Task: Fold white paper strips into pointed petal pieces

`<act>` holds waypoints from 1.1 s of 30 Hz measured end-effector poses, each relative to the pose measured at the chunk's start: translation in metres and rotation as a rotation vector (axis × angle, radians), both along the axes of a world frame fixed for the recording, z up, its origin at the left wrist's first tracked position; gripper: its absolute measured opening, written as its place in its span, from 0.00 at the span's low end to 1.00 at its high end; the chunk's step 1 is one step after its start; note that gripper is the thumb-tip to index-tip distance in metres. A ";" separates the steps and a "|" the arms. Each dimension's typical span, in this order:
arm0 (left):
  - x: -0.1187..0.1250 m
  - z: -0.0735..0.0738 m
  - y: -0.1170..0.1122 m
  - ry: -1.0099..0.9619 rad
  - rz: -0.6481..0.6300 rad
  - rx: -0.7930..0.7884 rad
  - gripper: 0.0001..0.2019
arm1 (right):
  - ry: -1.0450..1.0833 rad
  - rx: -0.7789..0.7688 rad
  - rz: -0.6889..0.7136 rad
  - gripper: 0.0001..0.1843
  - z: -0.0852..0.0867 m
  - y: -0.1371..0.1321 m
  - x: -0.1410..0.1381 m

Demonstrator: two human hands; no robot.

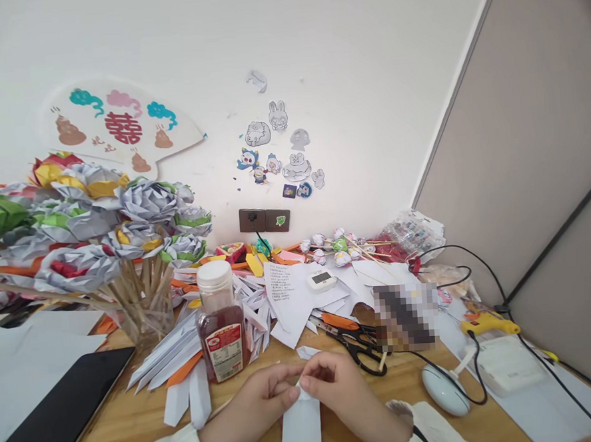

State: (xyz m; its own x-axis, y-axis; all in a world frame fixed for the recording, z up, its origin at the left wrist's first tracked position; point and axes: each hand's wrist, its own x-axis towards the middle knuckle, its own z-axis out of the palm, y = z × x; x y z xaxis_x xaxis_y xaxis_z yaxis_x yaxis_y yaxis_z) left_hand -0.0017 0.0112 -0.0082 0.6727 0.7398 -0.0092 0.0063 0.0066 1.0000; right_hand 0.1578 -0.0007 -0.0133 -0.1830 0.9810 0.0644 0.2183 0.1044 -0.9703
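At the bottom centre, both of my hands meet over a strip of white paper (pixel 301 427) lying on the wooden table (pixel 127 418). My left hand (pixel 259 400) pinches the strip's top edge from the left. My right hand (pixel 338 385) pinches the same edge from the right, fingers curled. A plastic bottle of red sauce with a white cap (pixel 221 322) stands just behind my left hand. Orange-handled scissors (pixel 355 337) lie just behind my right hand.
A glass vase of folded paper flowers (pixel 91 240) stands at the left, a dark tablet (pixel 57 409) in front of it. Folded paper strips (pixel 184 368) litter the middle. At the right lie a white mouse (pixel 446 388), a yellow glue gun (pixel 489 326) and cables.
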 end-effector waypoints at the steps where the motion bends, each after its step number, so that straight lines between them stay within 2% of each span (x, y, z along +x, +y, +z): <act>1: 0.000 -0.002 0.000 -0.006 -0.009 -0.030 0.24 | 0.000 0.000 -0.009 0.04 -0.001 0.000 0.000; 3: 0.000 -0.004 -0.001 -0.024 -0.024 -0.091 0.28 | 0.008 0.008 -0.015 0.04 -0.001 0.000 0.000; 5: -0.001 -0.002 -0.002 -0.034 -0.027 -0.126 0.28 | 0.020 0.020 -0.007 0.04 0.001 -0.001 0.001; 8: -0.002 0.003 -0.003 -0.010 -0.015 -0.130 0.25 | 0.028 0.026 0.002 0.04 0.003 -0.001 0.001; 17: -0.002 0.009 -0.003 0.053 0.020 -0.134 0.28 | -0.007 0.007 -0.003 0.03 0.001 0.000 -0.001; 24: -0.001 0.007 -0.001 -0.060 0.022 -0.108 0.22 | -0.010 0.011 0.003 0.05 -0.001 0.000 -0.002; 33: 0.000 0.010 -0.002 -0.048 0.012 -0.071 0.20 | 0.012 0.021 0.034 0.05 -0.004 0.001 -0.001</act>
State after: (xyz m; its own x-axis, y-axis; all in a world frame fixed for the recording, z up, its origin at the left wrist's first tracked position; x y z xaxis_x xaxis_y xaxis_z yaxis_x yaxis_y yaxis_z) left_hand -0.0015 0.0090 0.0016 0.6646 0.7466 -0.0299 -0.0425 0.0778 0.9961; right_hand 0.1568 0.0004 -0.0172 -0.2157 0.9726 0.0870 0.2029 0.1318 -0.9703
